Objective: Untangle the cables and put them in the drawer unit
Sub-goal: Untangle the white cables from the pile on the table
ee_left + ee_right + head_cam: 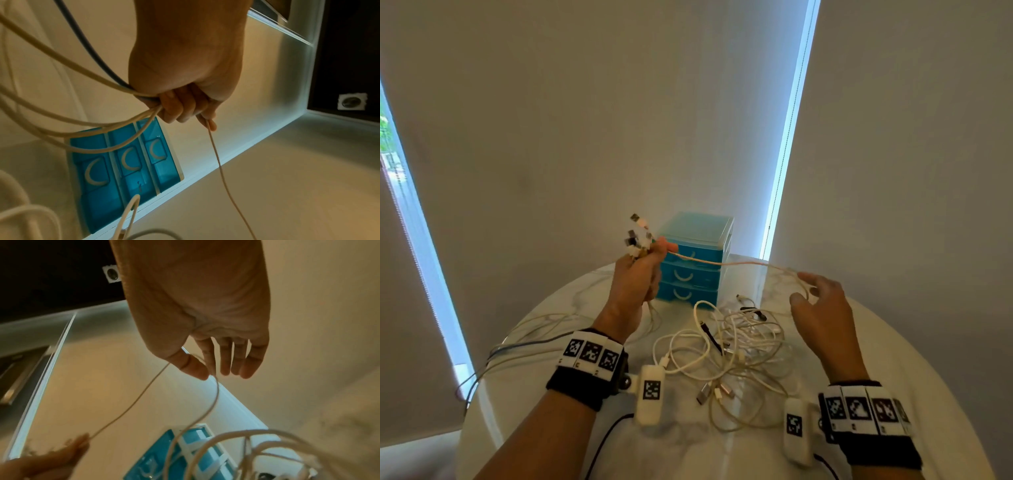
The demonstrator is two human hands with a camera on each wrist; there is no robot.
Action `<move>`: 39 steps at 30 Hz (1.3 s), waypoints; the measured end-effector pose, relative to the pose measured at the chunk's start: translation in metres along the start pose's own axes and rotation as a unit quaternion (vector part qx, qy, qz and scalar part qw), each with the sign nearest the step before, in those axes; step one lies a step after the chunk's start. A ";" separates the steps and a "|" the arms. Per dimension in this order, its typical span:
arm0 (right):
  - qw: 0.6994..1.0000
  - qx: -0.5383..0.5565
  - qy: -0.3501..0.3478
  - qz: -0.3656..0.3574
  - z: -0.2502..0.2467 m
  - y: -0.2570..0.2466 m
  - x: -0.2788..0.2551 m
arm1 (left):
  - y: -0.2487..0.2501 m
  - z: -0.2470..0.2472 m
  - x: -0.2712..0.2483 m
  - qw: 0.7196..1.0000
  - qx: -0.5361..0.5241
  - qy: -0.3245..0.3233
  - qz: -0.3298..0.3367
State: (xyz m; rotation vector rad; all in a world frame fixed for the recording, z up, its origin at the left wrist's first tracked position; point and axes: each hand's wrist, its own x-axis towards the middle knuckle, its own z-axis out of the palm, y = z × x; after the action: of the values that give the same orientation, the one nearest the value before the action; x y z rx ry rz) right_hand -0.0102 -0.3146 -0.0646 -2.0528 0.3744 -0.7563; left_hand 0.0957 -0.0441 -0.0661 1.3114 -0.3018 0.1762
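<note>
Hidden or unclear: the plug types in the left hand's bunch are too small to make out; the drawer unit's lower left corner is covered by that hand in the head view; where the strung cable ends in the heap cannot be traced.

Left hand [635, 277]: raised, fist closed round a bundle of cables [61, 104], plug ends [637, 236] sticking up above the knuckles. The cords hang from below the fist and trail off to its left, over the table's edge; one of them is dark grey, the others cream.

Strung cable [726, 263]: thin, cream, pinched at the left hand's fingertip and running rightward to the right hand, where it bends down toward the heap.

Drawer unit [698, 260]: just behind and right of the left hand; translucent blue, three drawers with pale crescent handles, all pushed in, pale lid on top.

Cable heap [732, 346]: between and below the two hands on the white marbled table [893, 359]; looped white cords, a black-tipped lead and metal USB plugs, all tangled together.

Right hand [822, 308]: fingers loosely spread and relaxed, thumb and forefinger lightly touching the strung cable as it curves past.
</note>
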 end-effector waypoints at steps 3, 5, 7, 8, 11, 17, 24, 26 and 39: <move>0.986 0.135 -0.087 -0.047 -0.001 -0.008 -0.001 | 0.004 0.012 -0.006 0.993 0.069 -0.096 -0.029; 0.920 0.293 -0.245 -0.081 -0.006 -0.018 -0.006 | 0.007 0.017 -0.010 0.981 0.109 -0.151 -0.046; 0.840 0.417 -0.345 -0.046 -0.009 -0.032 -0.014 | 0.011 0.019 -0.015 0.967 0.140 -0.205 -0.058; 0.830 0.435 -0.348 -0.028 -0.007 -0.035 -0.016 | 0.013 0.020 -0.017 0.959 0.154 -0.230 -0.065; 0.910 0.340 -0.238 -0.018 0.014 -0.039 -0.022 | 0.018 0.024 -0.024 0.927 0.214 -0.298 -0.075; 0.960 0.245 -0.130 -0.044 0.030 -0.034 -0.026 | 0.018 0.034 -0.030 0.884 0.282 -0.365 -0.076; 0.938 0.314 -0.145 -0.027 0.028 -0.036 -0.028 | 0.011 0.030 -0.021 0.962 0.187 -0.193 -0.050; 0.933 0.331 -0.140 -0.030 0.034 -0.039 -0.032 | 0.011 0.032 -0.020 0.963 0.166 -0.203 -0.065; 0.932 0.241 -0.265 0.053 0.022 -0.033 -0.024 | 0.011 0.040 -0.023 0.981 0.127 -0.142 0.016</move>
State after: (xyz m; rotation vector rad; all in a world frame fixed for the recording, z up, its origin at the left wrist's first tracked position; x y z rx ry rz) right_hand -0.0155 -0.2697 -0.0550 -1.6635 -0.0155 -0.1752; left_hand 0.0662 -0.0793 -0.0542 1.5891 -0.5575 0.0542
